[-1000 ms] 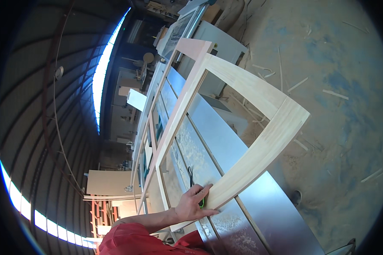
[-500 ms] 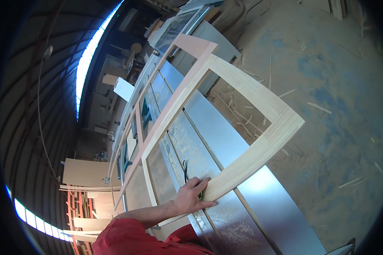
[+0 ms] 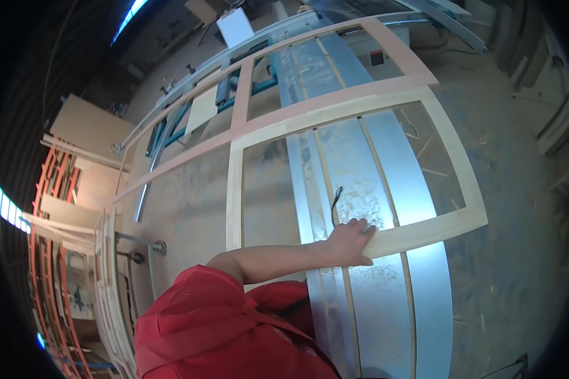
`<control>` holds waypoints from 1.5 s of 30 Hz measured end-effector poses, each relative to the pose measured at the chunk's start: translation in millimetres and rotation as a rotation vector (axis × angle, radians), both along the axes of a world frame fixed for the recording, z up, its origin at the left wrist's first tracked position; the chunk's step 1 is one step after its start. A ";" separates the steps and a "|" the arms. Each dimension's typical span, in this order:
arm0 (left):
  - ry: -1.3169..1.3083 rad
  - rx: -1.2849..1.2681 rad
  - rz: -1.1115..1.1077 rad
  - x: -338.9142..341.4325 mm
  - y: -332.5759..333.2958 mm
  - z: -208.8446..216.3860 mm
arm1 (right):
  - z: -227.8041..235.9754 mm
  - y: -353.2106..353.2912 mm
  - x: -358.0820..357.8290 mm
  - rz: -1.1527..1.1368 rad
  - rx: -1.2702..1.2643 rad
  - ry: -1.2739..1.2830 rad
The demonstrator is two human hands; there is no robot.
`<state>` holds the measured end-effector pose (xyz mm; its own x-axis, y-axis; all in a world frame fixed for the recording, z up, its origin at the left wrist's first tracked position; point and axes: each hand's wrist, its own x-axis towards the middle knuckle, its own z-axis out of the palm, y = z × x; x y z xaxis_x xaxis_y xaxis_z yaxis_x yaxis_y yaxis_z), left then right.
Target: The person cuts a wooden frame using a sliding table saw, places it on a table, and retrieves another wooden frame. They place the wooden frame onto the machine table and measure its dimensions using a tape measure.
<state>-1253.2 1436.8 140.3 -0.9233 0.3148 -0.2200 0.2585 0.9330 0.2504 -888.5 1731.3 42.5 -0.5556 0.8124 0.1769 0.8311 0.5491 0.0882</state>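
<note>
Where the person's left hand sits over the silver table, thumb and fingers clamp the near rail of one pale wooden frame, laid across that table; one black strap, over the table; one pinkish wooden frame, across its far part.

My view swings right round! The slots of the tabletop, slanting 1 second ago, now run almost straight down; the lower rail of the pale frame, so steep before, lies much flatter across. The white panel has shot up near the top edge, I'm getting more red sleeve, and the green item at the left hand is now lost to my sight.
</note>
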 end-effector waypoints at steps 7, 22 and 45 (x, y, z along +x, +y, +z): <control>0.106 0.238 0.024 42.5 -51.2 6.1 | 23.8 -4.8 1.0 0.147 0.058 -0.101; -0.198 0.594 0.236 291.3 -276.9 75.8 | 20.5 -14.2 -11.3 -0.387 -0.103 -0.028; -0.321 0.522 0.522 370.7 -364.3 40.6 | 12.5 -6.6 -7.5 -0.379 -0.031 -0.036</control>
<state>-882.4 1072.5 180.9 -0.8961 -0.0047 -0.4438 -0.3379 0.6556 0.6753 -896.1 1724.7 55.0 -0.2199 0.9661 0.1352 0.9724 0.2061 0.1093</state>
